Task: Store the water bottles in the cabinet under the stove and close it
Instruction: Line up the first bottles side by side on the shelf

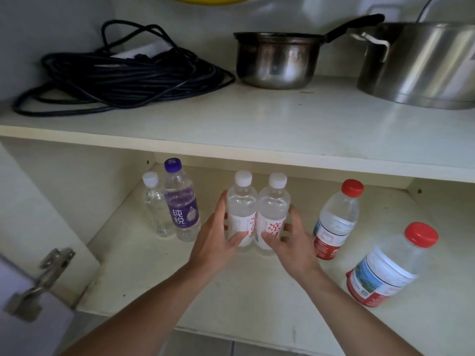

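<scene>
Placing is the step in hand: the left hand and right hand each wrap a half-closed grip around one of the two white-capped bottles, which stand touching on the lower shelf, long axes upright, caps pointing to 12 o'clock. Next, I judge, let go, withdraw and swing the door at 8 o'clock shut.

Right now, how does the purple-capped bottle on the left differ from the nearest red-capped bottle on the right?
The purple-capped bottle looks slimmer, with a purple label; the nearest red-capped bottle looks wider, with a red, white and blue label. The purple-capped bottle sits further back. Both are clear plastic, untouched on the lower shelf.
</scene>
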